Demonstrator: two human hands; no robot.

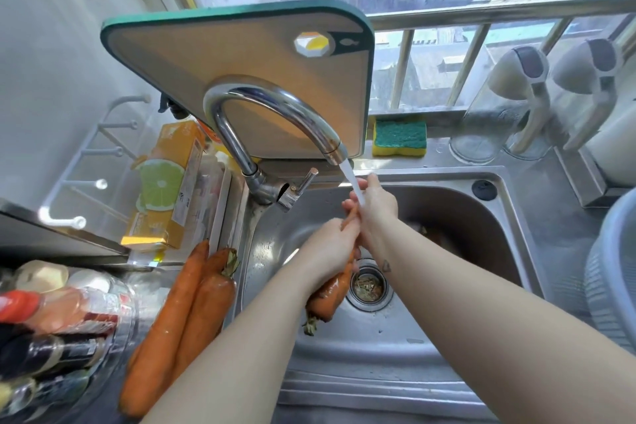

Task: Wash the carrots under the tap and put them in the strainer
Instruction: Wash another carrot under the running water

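Water runs from the chrome tap [275, 117] into the steel sink [444, 203]. My left hand [330, 251] grips the thick part of a carrot [330, 296] over the drain, its leafy end pointing toward me. My right hand [375, 203] is wrapped round the carrot's thin tip, right under the stream. Two more carrots [179, 317] lie side by side on the counter left of the sink. The grey strainer [609, 272] stands at the right edge, partly cut off by the frame.
A cutting board [247, 55] leans behind the tap. A sponge [399, 137] sits on the ledge, jugs [509, 106] to its right. An orange box [168, 189] and bottles [51, 327] crowd the left counter. The drain basket [368, 286] holds scraps.
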